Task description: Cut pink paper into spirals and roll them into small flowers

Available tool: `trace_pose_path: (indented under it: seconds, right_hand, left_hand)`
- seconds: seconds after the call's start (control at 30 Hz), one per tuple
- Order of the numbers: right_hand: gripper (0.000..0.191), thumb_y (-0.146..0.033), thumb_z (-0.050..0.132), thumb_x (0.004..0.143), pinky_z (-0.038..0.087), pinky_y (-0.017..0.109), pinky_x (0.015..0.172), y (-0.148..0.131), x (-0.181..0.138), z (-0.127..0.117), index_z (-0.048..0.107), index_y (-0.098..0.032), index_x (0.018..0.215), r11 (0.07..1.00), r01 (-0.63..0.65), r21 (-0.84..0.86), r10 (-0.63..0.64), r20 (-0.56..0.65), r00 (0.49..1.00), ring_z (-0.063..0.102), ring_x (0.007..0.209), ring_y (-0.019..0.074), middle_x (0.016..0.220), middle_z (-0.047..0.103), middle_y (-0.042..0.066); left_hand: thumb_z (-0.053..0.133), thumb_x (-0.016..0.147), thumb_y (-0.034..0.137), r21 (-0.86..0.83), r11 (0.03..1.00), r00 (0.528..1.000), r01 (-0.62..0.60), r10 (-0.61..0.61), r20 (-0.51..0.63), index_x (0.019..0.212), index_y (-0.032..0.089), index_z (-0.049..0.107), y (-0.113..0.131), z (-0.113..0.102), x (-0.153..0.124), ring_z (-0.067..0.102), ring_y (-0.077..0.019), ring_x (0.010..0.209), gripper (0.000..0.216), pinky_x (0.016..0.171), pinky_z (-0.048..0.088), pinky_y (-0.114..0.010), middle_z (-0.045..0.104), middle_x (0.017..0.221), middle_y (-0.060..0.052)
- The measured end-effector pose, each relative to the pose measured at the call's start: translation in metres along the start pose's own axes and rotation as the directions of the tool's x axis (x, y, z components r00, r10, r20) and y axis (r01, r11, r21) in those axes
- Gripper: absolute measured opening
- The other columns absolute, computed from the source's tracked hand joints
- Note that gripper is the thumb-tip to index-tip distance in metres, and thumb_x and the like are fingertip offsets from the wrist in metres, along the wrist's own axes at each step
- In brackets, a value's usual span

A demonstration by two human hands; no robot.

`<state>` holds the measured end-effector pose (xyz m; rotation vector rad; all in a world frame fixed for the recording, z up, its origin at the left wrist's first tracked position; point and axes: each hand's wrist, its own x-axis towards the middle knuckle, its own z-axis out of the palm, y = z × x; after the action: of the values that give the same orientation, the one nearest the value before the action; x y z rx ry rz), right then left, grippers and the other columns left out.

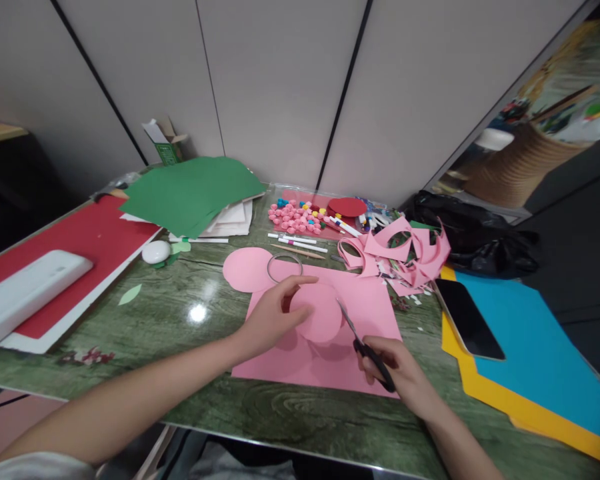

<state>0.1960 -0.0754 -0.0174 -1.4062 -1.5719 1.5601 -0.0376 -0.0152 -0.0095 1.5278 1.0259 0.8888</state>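
Observation:
My left hand [274, 313] pinches a round pink paper piece [320, 317] by its left side, thumb on top. It is held over a large pink paper sheet [275, 360] that lies on the table. In my right hand [397, 367] are black-handled scissors [375, 363], with their blades at the right edge of the round piece. Another pink paper circle [245, 269] lies at the sheet's upper left. A thin grey ring [285, 267] rests partly on that circle and partly on the sheet.
Pink paper scraps [395, 250] are heaped at the back right. A phone [470, 319] lies on blue paper [535, 333]. Pens [300, 244] and pink roses [300, 217] are behind the sheet. Green paper [190, 193] and a white device [35, 290] are at the left.

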Motion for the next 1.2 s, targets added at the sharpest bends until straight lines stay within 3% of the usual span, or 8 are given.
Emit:
trace_pose_path:
  seconds: [0.5, 0.83, 1.03, 1.2]
  right_hand:
    - [0.037, -0.051, 0.056, 0.076, 0.034, 0.023, 0.051, 0.0017, 0.0000, -0.0018, 0.049, -0.017, 0.063, 1.000, 0.015, -0.007, -0.014, 0.021, 1.000, 0.044, 0.052, 0.0111, 0.055, 0.048, -0.001]
    - [0.037, -0.050, 0.055, 0.076, 0.034, 0.023, 0.052, -0.0006, -0.0012, -0.0013, 0.050, -0.016, 0.065, 1.000, 0.018, 0.023, -0.019, 0.034, 0.999, 0.045, 0.054, 0.0114, 0.057, 0.047, -0.001]
    - [0.035, -0.048, 0.055, 0.078, 0.034, 0.023, 0.052, -0.0008, -0.0017, -0.0023, 0.049, -0.016, 0.063, 1.000, 0.006, 0.011, -0.006, 0.041, 0.999, 0.044, 0.054, 0.0110, 0.057, 0.048, -0.002]
    - [0.035, -0.046, 0.056, 0.078, 0.034, 0.022, 0.050, -0.0004, -0.0009, -0.0022, 0.048, -0.016, 0.062, 1.000, 0.011, 0.001, -0.011, 0.039, 0.999, 0.043, 0.052, 0.0104, 0.056, 0.048, -0.002]
  left_hand:
    - [0.056, 0.077, 0.021, 0.004, 1.000, 1.000, -0.001, 0.001, 0.004, 0.116, 0.023, 0.055, 0.0021, 0.0006, -0.0002, 0.050, -0.0139, 0.076, 0.039, 0.066, 0.040, -0.025, 0.060, 0.096, -0.003]
    - [0.055, 0.076, 0.013, -0.077, 0.997, 0.996, -0.022, 0.029, 0.089, 0.115, 0.023, 0.056, 0.0001, 0.0013, 0.0011, 0.055, -0.0159, 0.091, 0.041, 0.077, 0.043, -0.026, 0.061, 0.112, -0.004]
    - [0.055, 0.076, 0.014, -0.060, 0.997, 0.997, -0.050, 0.054, 0.061, 0.115, 0.023, 0.056, 0.0008, 0.0005, 0.0009, 0.054, -0.0184, 0.099, 0.041, 0.084, 0.041, -0.030, 0.059, 0.116, -0.005]
    - [0.055, 0.076, 0.015, 0.006, 0.999, 0.999, -0.032, 0.031, 0.024, 0.116, 0.023, 0.055, 0.0002, -0.0004, 0.0008, 0.053, -0.0179, 0.093, 0.041, 0.084, 0.041, -0.031, 0.061, 0.109, -0.004]
